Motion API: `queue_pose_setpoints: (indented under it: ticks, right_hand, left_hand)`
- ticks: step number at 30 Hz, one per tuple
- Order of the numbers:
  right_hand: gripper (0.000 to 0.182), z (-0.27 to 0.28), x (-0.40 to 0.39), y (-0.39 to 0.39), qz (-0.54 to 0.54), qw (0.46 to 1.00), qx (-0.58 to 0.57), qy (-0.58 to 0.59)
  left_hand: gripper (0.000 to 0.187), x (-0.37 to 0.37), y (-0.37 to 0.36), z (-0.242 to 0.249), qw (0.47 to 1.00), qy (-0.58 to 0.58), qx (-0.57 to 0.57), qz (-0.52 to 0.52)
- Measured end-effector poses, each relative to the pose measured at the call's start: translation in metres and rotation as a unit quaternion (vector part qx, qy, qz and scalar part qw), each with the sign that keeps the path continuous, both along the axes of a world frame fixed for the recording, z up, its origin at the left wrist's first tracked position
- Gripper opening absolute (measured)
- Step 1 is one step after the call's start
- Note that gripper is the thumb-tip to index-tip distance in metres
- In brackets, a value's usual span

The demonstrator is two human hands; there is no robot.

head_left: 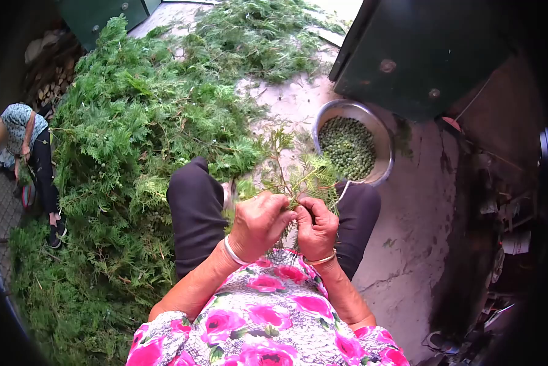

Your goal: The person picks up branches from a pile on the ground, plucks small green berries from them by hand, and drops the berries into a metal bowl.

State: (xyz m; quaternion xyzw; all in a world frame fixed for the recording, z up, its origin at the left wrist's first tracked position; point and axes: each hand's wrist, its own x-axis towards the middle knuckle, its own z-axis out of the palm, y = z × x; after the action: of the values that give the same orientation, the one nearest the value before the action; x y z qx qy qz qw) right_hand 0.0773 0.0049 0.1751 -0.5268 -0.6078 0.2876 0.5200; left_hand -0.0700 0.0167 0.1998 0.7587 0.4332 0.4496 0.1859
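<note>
Both hands meet over the lap, around a green conifer sprig (281, 171) whose thin branches spread up and away between the knees. My left hand (260, 222) has its thumb and fingers pinched on the sprig's stem. Close beside it, my right hand (316, 229) is also closed on the sprig, thumb and index finger together. The fingertips nearly touch. Just beyond the right knee sits a metal basin (384, 146) holding small round green cones or berries (347, 146).
A large heap of cut conifer branches (121, 146) covers the floor on the left and ahead. At far left another person (27, 131) sits by the heap. Dark green door panels (420, 55) stand at upper right; clutter (512, 244) lines the right side.
</note>
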Motion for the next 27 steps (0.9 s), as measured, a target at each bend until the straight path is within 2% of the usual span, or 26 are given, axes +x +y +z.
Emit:
queue_pose_setpoints:
  ticks: [3, 4, 6, 7, 9, 11, 13, 14, 15, 17, 19, 21, 25, 27]
  right_hand:
    - [0.009, -0.001, 0.002, 0.001, 0.021, 1.000, 0.002, 0.002]
    - [0.009, 0.000, 0.003, 0.001, 0.021, 1.000, 0.001, 0.002]
    - [0.007, 0.000, 0.006, 0.001, -0.010, 0.999, -0.004, -0.053]
    - [0.006, -0.014, 0.014, 0.005, -0.027, 0.999, -0.002, -0.039]
    - [0.005, -0.004, 0.023, 0.007, -0.027, 0.998, -0.043, -0.030]
    - [0.006, -0.003, 0.026, 0.008, -0.021, 0.998, -0.044, -0.028]
    - [0.006, -0.004, 0.025, 0.008, -0.013, 0.999, -0.022, -0.038]
    - [0.007, -0.004, 0.025, 0.006, -0.011, 0.999, -0.031, -0.044]
    - [0.007, -0.006, 0.023, 0.005, -0.009, 0.999, -0.031, -0.044]
    - [0.010, -0.013, 0.021, 0.004, -0.021, 0.998, 0.000, -0.056]
    - [0.012, -0.012, 0.019, 0.001, -0.016, 0.998, 0.001, -0.064]
    - [0.013, -0.011, 0.017, 0.001, -0.004, 0.993, 0.047, -0.107]
    - [0.013, -0.010, 0.012, 0.002, 0.023, 0.993, 0.072, -0.095]
    - [0.013, -0.011, 0.013, 0.004, 0.023, 0.993, 0.065, -0.095]
  left_hand:
    - [0.012, -0.001, -0.004, 0.004, 0.967, -0.164, -0.193, -0.003]
    - [0.010, -0.004, -0.003, 0.004, 0.924, -0.257, -0.282, -0.012]
    - [0.008, -0.013, -0.003, 0.015, 0.786, -0.442, -0.431, -0.020]
    - [0.005, -0.020, 0.000, 0.006, 0.759, -0.513, -0.398, -0.050]
    - [0.004, -0.030, 0.008, 0.001, 0.735, -0.565, -0.373, -0.043]
    - [0.008, -0.033, 0.007, 0.006, 0.712, -0.580, -0.393, -0.051]
    - [0.019, -0.034, 0.002, 0.006, 0.640, -0.598, -0.470, -0.114]
    - [0.027, -0.029, -0.001, 0.000, 0.622, -0.607, -0.478, -0.129]
    - [0.026, -0.024, -0.003, -0.003, 0.605, -0.613, -0.492, -0.130]
    - [0.023, -0.014, -0.003, -0.003, 0.647, -0.562, -0.507, -0.088]
    - [0.017, 0.000, -0.001, -0.001, 0.715, -0.457, -0.530, -0.001]
    - [0.017, 0.008, 0.001, -0.005, 0.772, -0.365, -0.521, 0.015]
    - [0.018, 0.013, 0.002, -0.025, 0.778, -0.376, -0.502, -0.039]
    - [0.017, 0.013, 0.004, -0.017, 0.679, -0.478, -0.554, -0.056]
